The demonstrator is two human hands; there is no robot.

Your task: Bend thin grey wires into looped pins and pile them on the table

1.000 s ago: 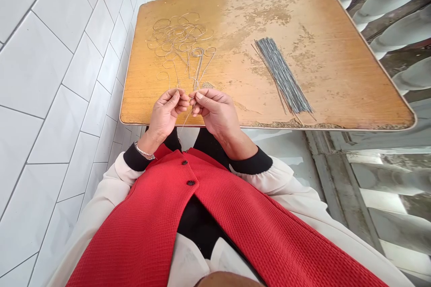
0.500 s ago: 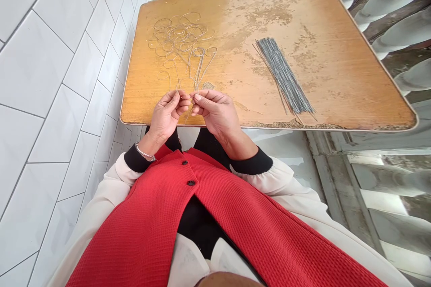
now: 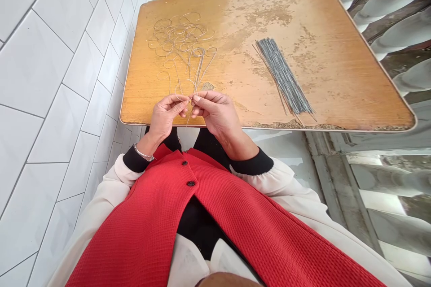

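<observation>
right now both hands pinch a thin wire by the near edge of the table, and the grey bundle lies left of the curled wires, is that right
Not quite: the head view shows the grey bundle to the right of the curled wires. The rest stands: left hand and right hand pinch a thin wire by the near edge of the table.

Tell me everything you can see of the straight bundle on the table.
The bundle of grey strands looks like thin, straight metal wires, packed side by side with uneven ends and no visible tie. A few browner strands stray along its left side. It lies slantwise on the worn table, lower tips near the near edge. The left hand and right hand are both clear of it.
</observation>
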